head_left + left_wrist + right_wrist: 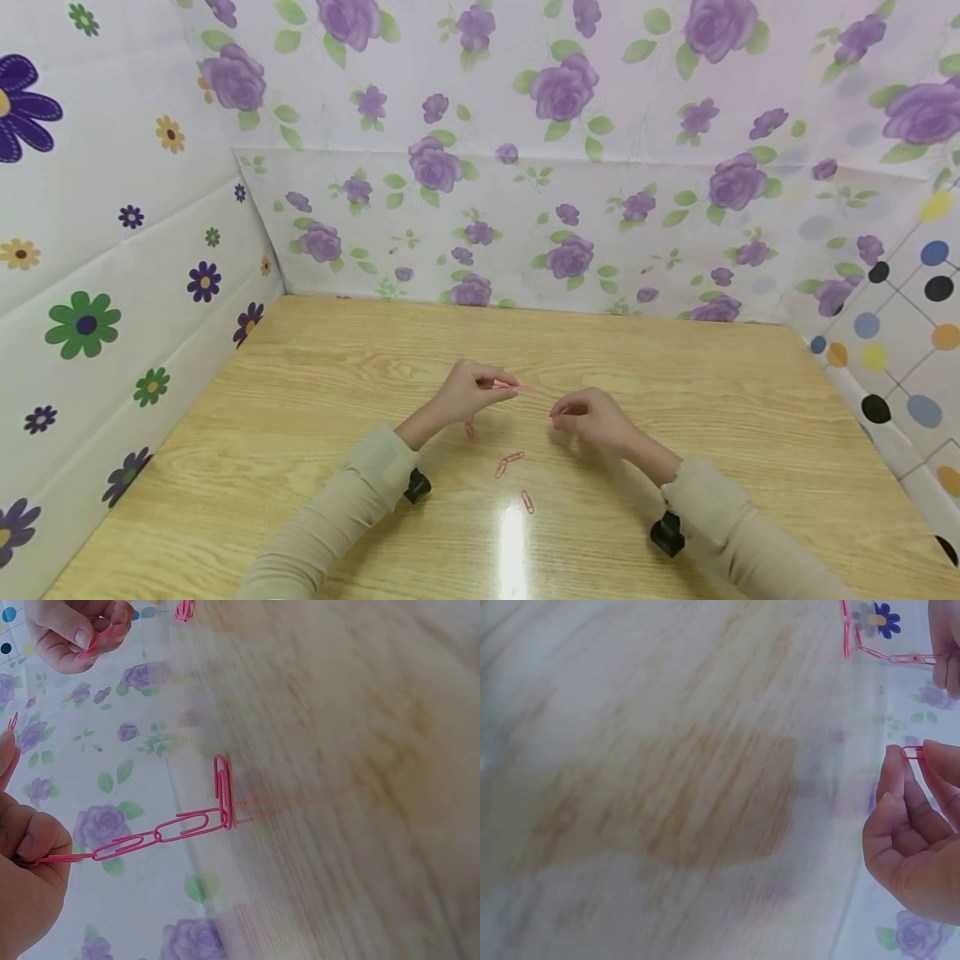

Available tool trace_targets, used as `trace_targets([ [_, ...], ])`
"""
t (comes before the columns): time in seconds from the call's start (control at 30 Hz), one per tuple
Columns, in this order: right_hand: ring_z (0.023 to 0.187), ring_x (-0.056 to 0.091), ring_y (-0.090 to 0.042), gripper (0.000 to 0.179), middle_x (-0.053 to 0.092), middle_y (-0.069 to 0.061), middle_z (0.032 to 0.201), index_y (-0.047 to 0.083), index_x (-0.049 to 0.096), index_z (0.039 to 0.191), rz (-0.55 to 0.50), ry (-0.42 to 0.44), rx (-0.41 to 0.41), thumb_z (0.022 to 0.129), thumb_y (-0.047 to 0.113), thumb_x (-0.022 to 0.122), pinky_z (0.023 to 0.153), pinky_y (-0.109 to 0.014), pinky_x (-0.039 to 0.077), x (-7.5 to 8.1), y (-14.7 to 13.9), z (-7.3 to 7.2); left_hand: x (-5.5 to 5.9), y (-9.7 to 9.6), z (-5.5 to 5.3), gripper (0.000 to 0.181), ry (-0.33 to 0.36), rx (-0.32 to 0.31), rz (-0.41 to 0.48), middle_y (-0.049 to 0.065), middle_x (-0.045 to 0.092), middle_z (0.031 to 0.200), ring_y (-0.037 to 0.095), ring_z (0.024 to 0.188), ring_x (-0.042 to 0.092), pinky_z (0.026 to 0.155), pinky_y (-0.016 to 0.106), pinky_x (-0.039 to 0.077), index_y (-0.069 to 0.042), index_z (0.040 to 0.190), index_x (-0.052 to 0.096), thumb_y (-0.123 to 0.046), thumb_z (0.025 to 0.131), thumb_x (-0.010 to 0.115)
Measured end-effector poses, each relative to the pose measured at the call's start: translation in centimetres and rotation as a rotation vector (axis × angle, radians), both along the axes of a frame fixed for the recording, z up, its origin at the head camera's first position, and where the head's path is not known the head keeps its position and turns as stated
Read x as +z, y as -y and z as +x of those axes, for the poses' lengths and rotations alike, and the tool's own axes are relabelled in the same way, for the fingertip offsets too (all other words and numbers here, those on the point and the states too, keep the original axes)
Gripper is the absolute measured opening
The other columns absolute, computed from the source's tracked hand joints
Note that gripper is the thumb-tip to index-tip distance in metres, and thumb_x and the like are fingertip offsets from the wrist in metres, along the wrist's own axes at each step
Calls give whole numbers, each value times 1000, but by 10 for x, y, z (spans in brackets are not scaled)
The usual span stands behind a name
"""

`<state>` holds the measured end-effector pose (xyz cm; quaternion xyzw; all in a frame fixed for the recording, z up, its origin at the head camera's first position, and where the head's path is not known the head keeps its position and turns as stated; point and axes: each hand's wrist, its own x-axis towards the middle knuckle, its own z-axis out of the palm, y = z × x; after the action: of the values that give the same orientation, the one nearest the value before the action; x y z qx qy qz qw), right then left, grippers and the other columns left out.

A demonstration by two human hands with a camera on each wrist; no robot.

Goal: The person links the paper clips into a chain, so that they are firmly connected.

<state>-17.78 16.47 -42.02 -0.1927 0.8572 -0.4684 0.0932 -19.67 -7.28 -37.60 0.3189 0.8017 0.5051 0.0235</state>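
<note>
My left hand (467, 393) pinches a chain of linked pink paper clips (180, 826) between thumb and fingers. The chain hangs below the hand, and its lower end meets the tabletop in the left wrist view. One clip's end juts out past the left fingertips toward the right hand. A short gap away, my right hand (596, 423) pinches a single pink paper clip (913, 753) between thumb and fingertip. The two hands are apart, both raised a little over the table.
On the wooden table (637, 350), nearer the body, lie a loose pink paper clip (527, 502) and a pair of pink clips (501, 468) that touch or link. Flower-patterned sheets (435, 217) wall the back and left; a dotted sheet (892, 358) stands right.
</note>
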Motion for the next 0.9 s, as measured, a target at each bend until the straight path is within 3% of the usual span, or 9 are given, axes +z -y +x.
trace_targets([
  [0.03,75,62,-25,13,66,-10,84,-3,67,92,-18,15,0,87,7,60,66,-38,50,5,1,2,0,0,0,13,-2,-1,0,-5,29,43,2,39,15,41,20,19,4,90,70,-5,82,67],
  [0.23,71,59,-43,12,63,-25,77,-5,62,96,-53,39,35,90,1,53,59,-52,48,34,5,18,-26,2,-18,14,-29,-9,9,-6,30,42,5,40,18,39,21,20,-4,90,73,-14,82,69],
  [0.27,70,59,-43,12,63,-25,76,-5,62,97,-52,36,37,91,1,53,58,-51,48,34,5,17,-30,2,-21,14,-34,-10,10,-6,30,42,6,40,18,39,21,20,-5,90,73,-16,82,69],
  [0.5,67,60,-34,16,64,-19,78,-7,64,99,-27,-19,2,88,3,58,54,-41,49,12,-4,5,-29,2,-20,13,-14,-7,16,-6,30,43,6,41,18,40,21,19,-5,89,73,-16,82,69],
  [0.63,65,61,-31,16,66,-16,78,-7,66,95,-22,-60,-41,85,6,63,54,-37,50,14,-6,2,-30,2,-20,15,-13,-10,17,-6,32,42,6,41,18,40,21,20,-3,90,72,-15,82,69],
  [0.9,69,60,-34,10,65,-15,77,-2,67,90,-40,-45,-104,83,5,65,58,-43,49,24,-6,0,-29,2,-21,16,-20,-10,13,-4,39,43,7,40,18,40,22,21,-3,92,72,-15,83,68],
])
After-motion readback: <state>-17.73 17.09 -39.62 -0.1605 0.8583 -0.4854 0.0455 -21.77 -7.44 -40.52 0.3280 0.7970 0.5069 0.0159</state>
